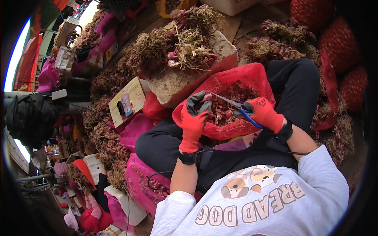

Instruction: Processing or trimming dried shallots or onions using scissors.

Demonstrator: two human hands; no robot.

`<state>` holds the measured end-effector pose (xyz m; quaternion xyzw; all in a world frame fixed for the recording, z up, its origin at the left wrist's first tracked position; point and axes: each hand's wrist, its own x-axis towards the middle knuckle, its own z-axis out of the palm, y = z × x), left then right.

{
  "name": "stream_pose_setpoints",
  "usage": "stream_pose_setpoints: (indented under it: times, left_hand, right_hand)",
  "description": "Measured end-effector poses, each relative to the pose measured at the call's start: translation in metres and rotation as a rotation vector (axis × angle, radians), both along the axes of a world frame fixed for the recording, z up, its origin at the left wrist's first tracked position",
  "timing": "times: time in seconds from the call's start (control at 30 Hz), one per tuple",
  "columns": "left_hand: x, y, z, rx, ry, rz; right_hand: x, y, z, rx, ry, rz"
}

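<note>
My left hand (195,118) pinches a shallot (206,97) over the near rim of the red mesh sack (252,74) on my lap; my right hand (263,113) grips blue-handled scissors (236,106), fingers curled tight.

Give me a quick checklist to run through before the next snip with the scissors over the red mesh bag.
1. Right hand has a grip on the blue-handled scissors: ok.
2. Left hand holds a shallot at the blade tips: ok.
3. Left fingers out of the blades' path: cannot tell, the tips are very close to the glove.
4. Red mesh bag open on the lap beneath the cut: ok.
5. Both hands gloved: ok.
6. Pile of rooted shallots on the block ahead, likely within reach: ok.
</note>
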<state>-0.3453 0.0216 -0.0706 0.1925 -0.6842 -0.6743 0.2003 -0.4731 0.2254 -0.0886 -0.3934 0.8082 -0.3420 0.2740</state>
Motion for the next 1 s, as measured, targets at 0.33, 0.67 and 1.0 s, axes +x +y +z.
stream_pose_setpoints:
  times: [0.33,0.67,1.0]
  left_hand:
    - [0.003,-0.007,-0.015,1.013,0.003,-0.2]
    - [-0.008,0.004,-0.003,0.607,-0.269,-0.105]
    - [-0.002,0.022,-0.018,0.475,-0.141,-0.205]
  right_hand:
    - [0.002,-0.011,0.007,-0.215,-0.362,-0.01]
    - [-0.002,-0.016,0.006,-0.15,-0.393,-0.163]
    - [0.001,-0.028,-0.002,-0.63,-1.147,-0.245]
